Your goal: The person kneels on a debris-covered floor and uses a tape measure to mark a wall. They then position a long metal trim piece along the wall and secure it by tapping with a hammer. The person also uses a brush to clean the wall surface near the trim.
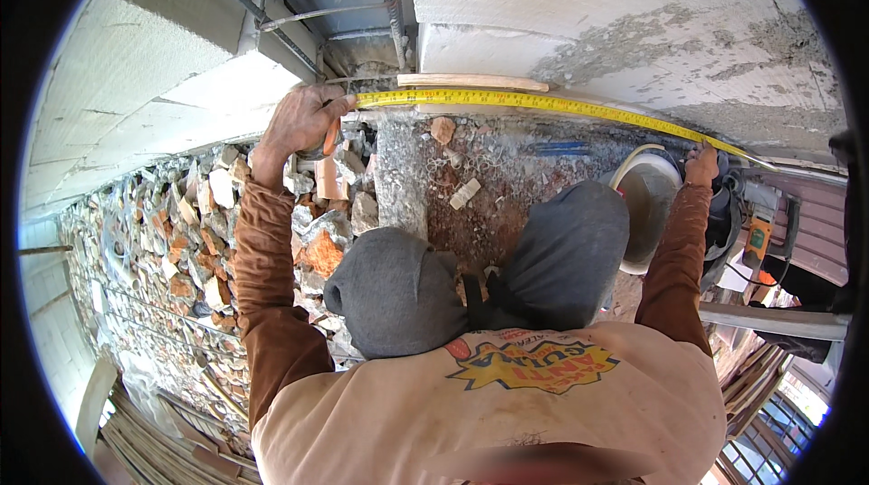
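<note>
A yellow tape measure (534, 102) is stretched from left to right along the foot of the pale block wall. My left hand (303, 118) is closed round its left end, with an orange part showing under the fingers; the rest is hidden by the hand. At the far right, my right hand (701, 165) pinches the blade a short way before its tip, which runs on past the fingers along the wall. Just behind the blade lies a thin wooden strip (471, 81), roughly parallel to it.
Upright rebar (393, 5) stands between the white block walls (625, 5). Broken brick rubble (204, 241) covers the left side. A bucket (641, 254) stands beside my right knee, with a tool with an orange part (758, 236) farther right. Blue strips (559, 148) lie on the ground.
</note>
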Demonstrator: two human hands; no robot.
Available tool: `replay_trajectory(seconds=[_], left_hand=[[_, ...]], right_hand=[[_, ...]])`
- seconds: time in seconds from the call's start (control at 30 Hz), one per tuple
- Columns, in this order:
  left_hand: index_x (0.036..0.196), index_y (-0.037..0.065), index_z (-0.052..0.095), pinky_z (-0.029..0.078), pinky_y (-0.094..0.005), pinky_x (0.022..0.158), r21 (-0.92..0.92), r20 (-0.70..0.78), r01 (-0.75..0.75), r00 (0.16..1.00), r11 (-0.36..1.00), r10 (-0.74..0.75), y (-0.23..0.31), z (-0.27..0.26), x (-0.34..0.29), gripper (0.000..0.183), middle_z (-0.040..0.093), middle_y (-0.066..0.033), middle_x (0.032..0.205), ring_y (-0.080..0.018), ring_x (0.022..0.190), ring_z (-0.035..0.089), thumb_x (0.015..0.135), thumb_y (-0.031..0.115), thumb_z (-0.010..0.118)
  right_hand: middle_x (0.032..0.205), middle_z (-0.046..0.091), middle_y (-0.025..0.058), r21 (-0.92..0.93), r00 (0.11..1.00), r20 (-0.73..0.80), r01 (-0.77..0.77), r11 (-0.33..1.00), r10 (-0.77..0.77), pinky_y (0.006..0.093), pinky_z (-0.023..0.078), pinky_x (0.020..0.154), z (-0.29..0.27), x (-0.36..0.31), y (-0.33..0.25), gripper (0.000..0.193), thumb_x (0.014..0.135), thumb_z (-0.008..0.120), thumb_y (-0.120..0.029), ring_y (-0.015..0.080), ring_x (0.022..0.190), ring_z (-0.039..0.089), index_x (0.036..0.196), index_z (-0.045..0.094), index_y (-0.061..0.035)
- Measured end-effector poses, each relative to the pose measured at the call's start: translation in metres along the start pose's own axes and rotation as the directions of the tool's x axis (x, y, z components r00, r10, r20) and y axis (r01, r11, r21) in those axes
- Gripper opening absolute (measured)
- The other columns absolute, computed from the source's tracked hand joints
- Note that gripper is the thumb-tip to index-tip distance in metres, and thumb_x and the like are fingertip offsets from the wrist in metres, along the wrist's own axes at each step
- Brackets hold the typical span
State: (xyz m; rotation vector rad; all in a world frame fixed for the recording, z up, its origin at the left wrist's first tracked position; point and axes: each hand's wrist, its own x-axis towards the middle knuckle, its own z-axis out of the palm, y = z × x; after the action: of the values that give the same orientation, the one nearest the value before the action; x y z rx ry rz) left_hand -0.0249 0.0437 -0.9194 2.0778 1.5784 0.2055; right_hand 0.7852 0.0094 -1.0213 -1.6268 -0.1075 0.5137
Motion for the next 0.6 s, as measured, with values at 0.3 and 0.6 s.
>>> replay_trajectory(seconds=[0.3, 0.6], left_hand=[[0.08, 0.002, 0.067, 0.047, -0.0458, 0.067, -0.024, -0.027, -0.003, 1.0, 1.0, 0.002, 0.017, 0.006, -0.002, 0.046, 0.063, -0.015, 0.073, -0.0326, 0.067, 0.061, 0.101, 0.042, 0.056], [0.082, 0.003, 0.071, 0.05, -0.0457, 0.072, -0.019, 0.005, -0.041, 0.999, 0.999, 0.041, 0.026, 0.017, 0.012, 0.044, 0.066, -0.0145, 0.08, -0.0327, 0.074, 0.064, 0.101, 0.04, 0.055]], right_hand=[[0.124, 0.067, 0.0172, 0.019, 0.999, 0.035, 0.038, 0.999, -0.039, 0.0327, 0.043, 0.064, 0.004, -0.008, -0.001, 0.032, 0.098, 0.059, -0.013, 0.0244, 0.096, 0.066, 0.126, 0.057, 0.0016], [0.125, 0.065, 0.0204, -0.001, 0.999, -0.027, 0.025, 1.0, -0.025, 0.0312, 0.044, 0.061, 0.007, -0.017, -0.002, 0.037, 0.098, 0.059, -0.018, 0.0255, 0.095, 0.064, 0.127, 0.059, 0.0047]])
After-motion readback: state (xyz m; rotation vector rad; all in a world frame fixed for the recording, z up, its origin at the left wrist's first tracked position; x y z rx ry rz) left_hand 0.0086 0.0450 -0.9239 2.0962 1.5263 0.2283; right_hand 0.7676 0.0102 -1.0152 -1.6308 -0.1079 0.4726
